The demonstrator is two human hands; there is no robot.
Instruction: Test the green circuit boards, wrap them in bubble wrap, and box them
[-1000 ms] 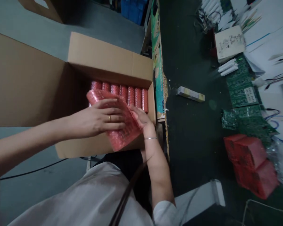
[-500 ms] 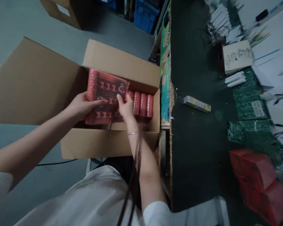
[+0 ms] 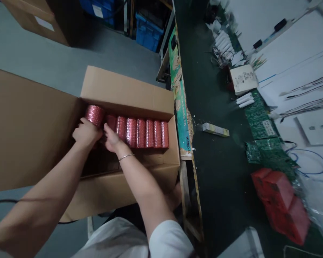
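Observation:
An open cardboard box (image 3: 126, 91) stands on the floor beside the workbench. Inside it, a row of several red bubble-wrapped packs (image 3: 142, 133) stands on edge along the far wall. Both my hands are down in the box at the left end of that row. My left hand (image 3: 85, 133) is curled around the leftmost red pack (image 3: 95, 114). My right hand (image 3: 111, 139), with a bracelet on its wrist, presses its closed fingers against the same pack from the right.
The dark green workbench (image 3: 218, 172) runs along the right with a small long carton (image 3: 212, 129), green circuit boards (image 3: 261, 123), red wrapped bundles (image 3: 281, 200), white tubes and cables. Blue crates (image 3: 148, 32) and another cardboard box (image 3: 34, 21) stand at the back.
The flat red pack I held above the box has been turned on edge and lowered into the left end of the row. Both hands went down into the box with it.

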